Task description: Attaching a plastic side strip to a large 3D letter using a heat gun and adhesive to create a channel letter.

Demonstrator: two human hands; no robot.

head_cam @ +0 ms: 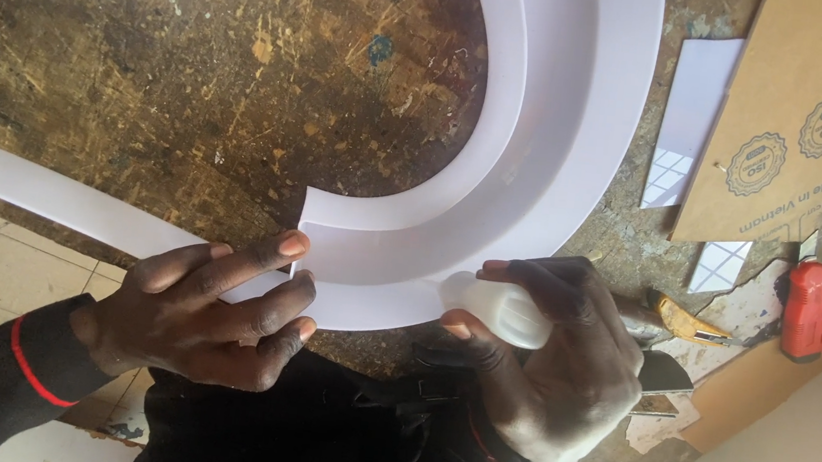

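Nearest, the left hand (pixel 207 312) presses its spread fingers flat on the end of a curved white channel piece (pixel 494 199), while the right hand (pixel 559 361) has its fingers clamped around a small translucent squeeze bottle (pixel 499 310), tip at the channel's near wall. This looks like gluing the seam; continuing calls for steady pressure along the curve. Farther right lie a yellow utility knife (pixel 688 323), a red tool (pixel 805 309) and cardboard (pixel 805 108) on the scarred workbench (pixel 245 74).

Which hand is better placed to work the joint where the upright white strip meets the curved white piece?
Probably the right hand: it holds the small white bottle, tip near the curved white piece. The left hand steadies the strip's end.
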